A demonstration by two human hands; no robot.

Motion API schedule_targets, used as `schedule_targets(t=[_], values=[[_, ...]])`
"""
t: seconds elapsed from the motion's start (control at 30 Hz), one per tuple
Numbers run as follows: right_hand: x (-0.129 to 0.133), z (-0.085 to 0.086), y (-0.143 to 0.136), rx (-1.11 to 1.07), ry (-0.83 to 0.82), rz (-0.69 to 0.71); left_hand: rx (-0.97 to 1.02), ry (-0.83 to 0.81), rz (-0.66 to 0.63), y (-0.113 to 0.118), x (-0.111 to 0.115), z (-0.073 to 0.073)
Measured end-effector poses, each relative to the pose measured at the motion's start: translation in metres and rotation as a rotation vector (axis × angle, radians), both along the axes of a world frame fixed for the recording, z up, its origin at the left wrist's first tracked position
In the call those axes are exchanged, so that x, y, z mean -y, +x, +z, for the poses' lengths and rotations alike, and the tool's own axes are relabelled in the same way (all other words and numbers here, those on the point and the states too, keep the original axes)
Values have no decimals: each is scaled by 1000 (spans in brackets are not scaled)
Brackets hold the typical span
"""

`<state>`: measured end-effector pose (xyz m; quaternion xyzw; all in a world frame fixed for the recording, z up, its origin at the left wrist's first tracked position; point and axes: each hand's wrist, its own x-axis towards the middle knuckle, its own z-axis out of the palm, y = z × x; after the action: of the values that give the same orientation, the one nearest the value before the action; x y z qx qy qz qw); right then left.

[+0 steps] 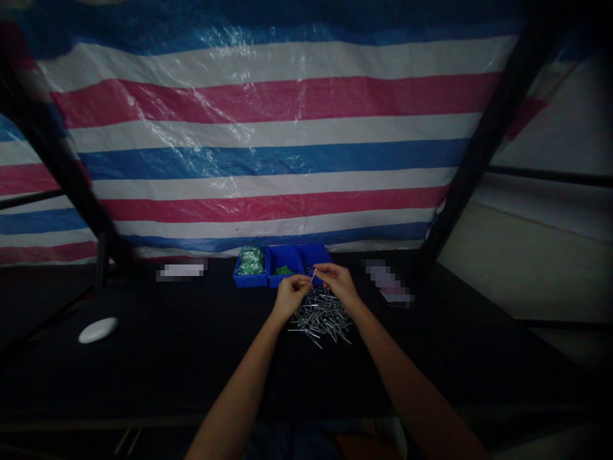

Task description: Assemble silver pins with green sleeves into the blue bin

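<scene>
My left hand (290, 296) and my right hand (339, 285) meet above the table, fingertips pinched close together. Between them is a thin silver metal rod (313, 275), its upper end at my right fingers and its lower end at my left. Under and in front of both hands lies a loose pile of similar metal rods (325, 318), pointing every way. Just behind the hands stands a row of blue bins: the left bin (251, 281) holds clear packets with green in them, the middle bin (282, 253) some small green pieces. My right hand partly hides the right bin (317, 253) and its few small pieces.
On the black table (191, 358), a white rounded object (98, 330) lies at the left. A blurred white item (182, 271) is at the back left, and a blurred flat item (389, 283) at the right. Striped plastic sheeting (278, 153) hangs behind, between dark frame posts.
</scene>
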<state>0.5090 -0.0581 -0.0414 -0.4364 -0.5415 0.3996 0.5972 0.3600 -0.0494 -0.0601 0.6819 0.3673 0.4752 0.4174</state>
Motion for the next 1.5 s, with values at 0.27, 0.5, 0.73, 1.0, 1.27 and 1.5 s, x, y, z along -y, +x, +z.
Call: schedule_targets(t=[0.27,0.5,0.73,1.0,1.27,1.5], values=[[3,3,-3,-39,-14,22,58,-33,40,-4,-8,-3],[8,10,-3,-54,-24,119,171,-122,48,-7,-3,11],[13,11,-4,17,-24,292,221,-169,51,-9,2,21],[16,14,-5,83,-50,316,197,-182,37,-10,1,19],[12,6,-3,140,-34,342,220,-181,69,-9,4,26],[0,-8,-2,230,2,257,262,-158,55,-8,8,32]])
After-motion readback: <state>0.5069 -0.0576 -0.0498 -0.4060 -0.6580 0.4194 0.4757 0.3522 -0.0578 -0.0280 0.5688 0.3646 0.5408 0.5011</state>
